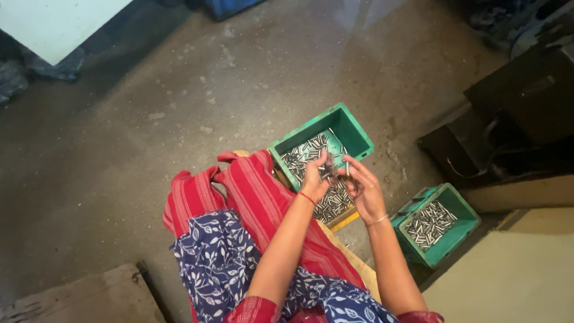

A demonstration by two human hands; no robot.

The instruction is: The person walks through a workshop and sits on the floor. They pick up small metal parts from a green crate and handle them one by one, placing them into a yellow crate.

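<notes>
Nearest the camera, a lap covered in blue leaf-print cloth [239,269] with red striped fabric [251,191] over the knee, both just this side of the green crate [353,128]. Left hand [315,176] and right hand [363,188] are raised together over the crate's near half, almost touching. Left hand's fingers are pinched closed on a few small metal pins [330,164]; right hand is also curled closed around pins at its fingertips, exact count too small to tell. A red thread sits on the left wrist, a thin bangle on the right. The crate is full of loose metal pins and rests on a wooden board. Right of it, well apart, a second green crate [463,206] also holds pins. Beyond the first crate, stained concrete floor [179,90]; a dark machine base [508,131] stands far right.
</notes>
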